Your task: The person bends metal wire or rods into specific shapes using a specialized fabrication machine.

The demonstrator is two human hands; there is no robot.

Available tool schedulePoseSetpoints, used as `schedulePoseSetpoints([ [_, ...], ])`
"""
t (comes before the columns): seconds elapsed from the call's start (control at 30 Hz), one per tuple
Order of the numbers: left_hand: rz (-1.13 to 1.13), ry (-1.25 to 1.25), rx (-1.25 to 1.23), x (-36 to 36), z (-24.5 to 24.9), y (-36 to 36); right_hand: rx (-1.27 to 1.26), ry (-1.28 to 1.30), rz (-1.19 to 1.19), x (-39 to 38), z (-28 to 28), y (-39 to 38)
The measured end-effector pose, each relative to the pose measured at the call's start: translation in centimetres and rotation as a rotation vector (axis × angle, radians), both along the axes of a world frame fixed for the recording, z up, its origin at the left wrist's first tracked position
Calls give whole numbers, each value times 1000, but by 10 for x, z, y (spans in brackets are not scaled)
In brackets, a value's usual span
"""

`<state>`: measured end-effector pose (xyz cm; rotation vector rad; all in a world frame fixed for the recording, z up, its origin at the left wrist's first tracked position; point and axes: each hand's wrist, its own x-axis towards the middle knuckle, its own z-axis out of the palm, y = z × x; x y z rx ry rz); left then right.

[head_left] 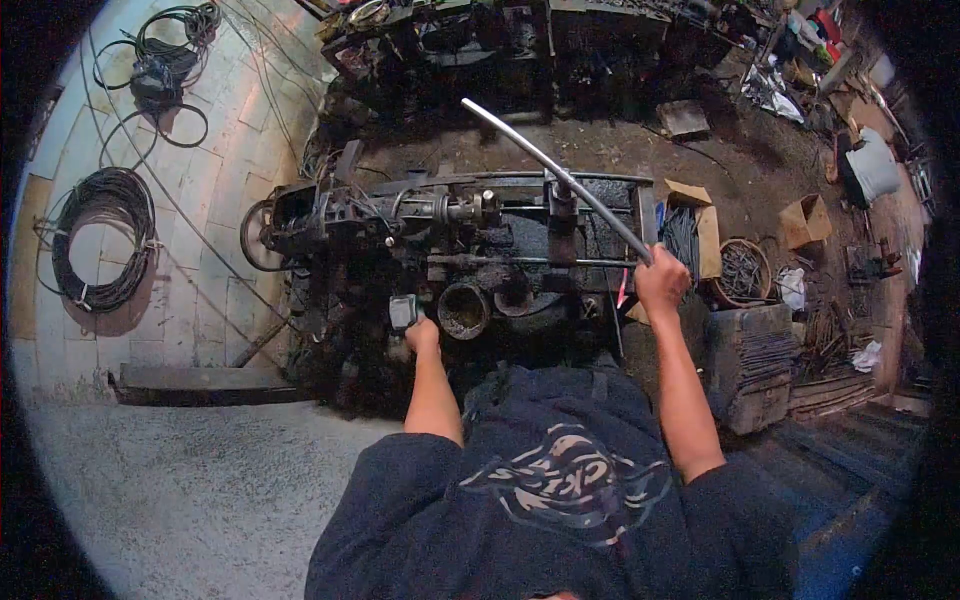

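I stand over a black, greasy metalworking machine (440,225). My right hand (662,278) is closed around the lower end of a long grey steel lever (550,170) that slants up and to the left from the machine's right side. My left hand (422,335) rests on a small dark handle (403,312) at the machine's front, fingers wrapped on it. A round dark can (463,310) sits just right of that hand. My dark printed shirt fills the lower middle of the view.
Coiled black cables (100,240) lie on the pale tiled floor at left. A basket of metal rods (742,270), cardboard boxes (805,220) and a block stacked with rods (750,355) stand at right. Cluttered dark benches run along the back.
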<state>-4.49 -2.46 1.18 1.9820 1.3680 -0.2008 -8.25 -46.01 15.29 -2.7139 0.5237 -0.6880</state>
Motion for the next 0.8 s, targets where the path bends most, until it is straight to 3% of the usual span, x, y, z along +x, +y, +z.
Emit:
schedulePoseSetpoints([
  [0.07,57,110,-36,2,58,-28,-6,1,22,-1,1,0],
  [0.27,48,154,-12,5,54,-27,-6,1,-22,0,0,1],
  [0.37,-40,177,77,11,-17,9,-19,-38,25,1,-7,-3],
  [0.47,12,30,-62,2,22,-10,-34,-30,2,1,-8,-3],
  [0.5,12,30,-61,4,15,-6,-33,-30,2,0,-8,-2],
  [0.57,-13,129,-3,11,-4,4,-35,-39,-6,1,-6,-2],
  [0.67,12,219,8,13,40,-19,-19,-53,15,1,-8,-3],
  [0.8,13,225,24,11,33,-16,-5,-58,12,1,-10,-4],
])
